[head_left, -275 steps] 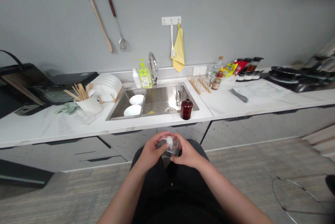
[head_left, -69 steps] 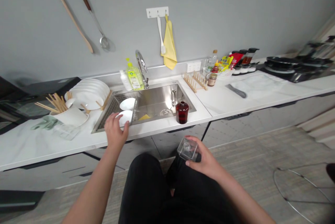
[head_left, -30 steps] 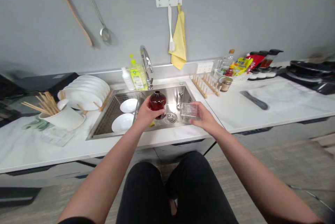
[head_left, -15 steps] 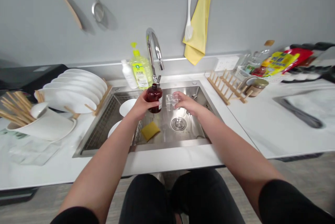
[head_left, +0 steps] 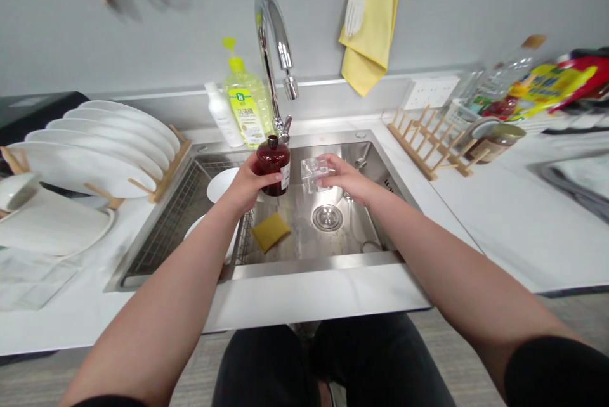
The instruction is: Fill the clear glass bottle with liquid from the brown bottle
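My left hand (head_left: 248,183) is wrapped round a dark red-brown bottle (head_left: 273,163) with an open neck and a white label. It holds the bottle upright over the sink (head_left: 304,255). My right hand (head_left: 343,177) grips a small clear glass (head_left: 311,174) from its right side, just right of the bottle and apart from it. Below the hands, a yellow sponge (head_left: 270,232) lies in the basin, left of the round drain (head_left: 327,218). The chrome faucet (head_left: 270,33) rises behind the bottle.
White plates (head_left: 95,160) stand in a wooden rack at left, near a white container (head_left: 61,223). A dish soap bottle (head_left: 247,109) and a white bottle (head_left: 222,114) are behind the sink. A wooden rack (head_left: 431,141) sits at right; a yellow cloth (head_left: 373,26) hangs above.
The view has moved closer to the sink and wall. Both hands keep their holds on the bottle and the glass, with little shift between them.
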A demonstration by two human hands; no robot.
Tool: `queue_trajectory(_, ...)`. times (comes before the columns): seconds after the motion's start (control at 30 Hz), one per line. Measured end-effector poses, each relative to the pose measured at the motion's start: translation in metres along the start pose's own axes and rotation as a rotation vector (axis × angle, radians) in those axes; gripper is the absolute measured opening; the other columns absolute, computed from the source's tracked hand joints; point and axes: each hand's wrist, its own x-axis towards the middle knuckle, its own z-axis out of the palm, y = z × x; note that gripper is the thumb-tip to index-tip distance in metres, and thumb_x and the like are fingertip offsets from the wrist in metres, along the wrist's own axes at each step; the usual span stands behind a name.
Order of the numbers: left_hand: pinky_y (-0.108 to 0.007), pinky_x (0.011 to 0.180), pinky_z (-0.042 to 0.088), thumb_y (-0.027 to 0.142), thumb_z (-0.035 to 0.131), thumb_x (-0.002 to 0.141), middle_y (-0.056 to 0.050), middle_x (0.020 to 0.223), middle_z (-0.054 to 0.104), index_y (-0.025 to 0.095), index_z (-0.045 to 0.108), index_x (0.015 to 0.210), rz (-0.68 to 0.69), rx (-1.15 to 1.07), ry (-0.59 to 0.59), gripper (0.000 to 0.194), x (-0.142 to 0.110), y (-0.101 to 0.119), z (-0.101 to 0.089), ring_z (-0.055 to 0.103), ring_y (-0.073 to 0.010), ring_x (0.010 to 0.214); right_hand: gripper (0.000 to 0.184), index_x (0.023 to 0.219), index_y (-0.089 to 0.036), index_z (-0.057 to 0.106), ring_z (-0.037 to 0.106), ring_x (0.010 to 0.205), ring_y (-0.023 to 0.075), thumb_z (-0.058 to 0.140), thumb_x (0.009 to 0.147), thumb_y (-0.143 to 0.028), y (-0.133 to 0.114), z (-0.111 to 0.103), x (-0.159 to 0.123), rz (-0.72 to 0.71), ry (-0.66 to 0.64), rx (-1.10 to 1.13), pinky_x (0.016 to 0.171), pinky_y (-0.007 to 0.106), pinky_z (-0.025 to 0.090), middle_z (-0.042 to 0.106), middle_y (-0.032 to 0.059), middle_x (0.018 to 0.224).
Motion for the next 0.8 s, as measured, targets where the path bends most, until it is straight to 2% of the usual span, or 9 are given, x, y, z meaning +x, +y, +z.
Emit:
queue_trajectory(0.17, -0.060, 0.122, 0.058, 0.038, 0.112, 0.057, -0.013, 0.137, 0.084, 0.020, 0.075, 0.141, 0.055, 0.072, 0.042, 0.093, -0.001, -0.002, 0.003, 0.078, -0.0377, 0.128, 0.065, 0.130, -0.031, 0.069, 0.074, 0.126, 0.0335, 0.101, 0.074, -0.030, -0.002, -0.012, 0.000, -0.038, 0.003, -0.047, 0.124, 0.063, 0.058, 0.077, 0.0053, 0.135)
queue_trajectory(0.33, -0.061, 0.124, 0.057, 0.036, 0.111, 0.058, -0.014, 0.138, 0.083, 0.018, 0.074, 0.142, 0.041, 0.113, 0.071, 0.093, 0.000, -0.005, 0.002, 0.078, -0.0371, 0.129, 0.063, 0.129, -0.030, 0.071, 0.073, 0.128, 0.0352, 0.103, 0.075, -0.032, 0.000, -0.023, 0.002, -0.027, -0.010, -0.108, 0.124, 0.065, 0.057, 0.078, 0.0062, 0.126)
queue_trajectory(0.57, -0.062, 0.121, 0.060, 0.031, 0.112, 0.057, -0.013, 0.134, 0.084, 0.018, 0.075, 0.144, 0.025, 0.172, 0.058, 0.094, -0.001, -0.011, 0.005, 0.080, -0.0379, 0.125, 0.065, 0.130, -0.029, 0.072, 0.074, 0.122, 0.0318, 0.104, 0.074, -0.032, 0.005, -0.020, 0.003, -0.014, -0.055, -0.100, 0.123, 0.062, 0.057, 0.078, 0.0054, 0.127)
queue_trajectory(0.8, -0.068, 0.127, 0.054, 0.034, 0.113, 0.056, -0.012, 0.135, 0.085, 0.019, 0.077, 0.144, 0.033, 0.236, 0.025, 0.096, -0.004, -0.006, 0.008, 0.079, -0.0398, 0.128, 0.068, 0.130, -0.029, 0.072, 0.076, 0.119, 0.0323, 0.106, 0.071, -0.034, 0.005, -0.018, 0.004, -0.021, -0.053, -0.080, 0.118, 0.063, 0.061, 0.080, 0.0048, 0.126)
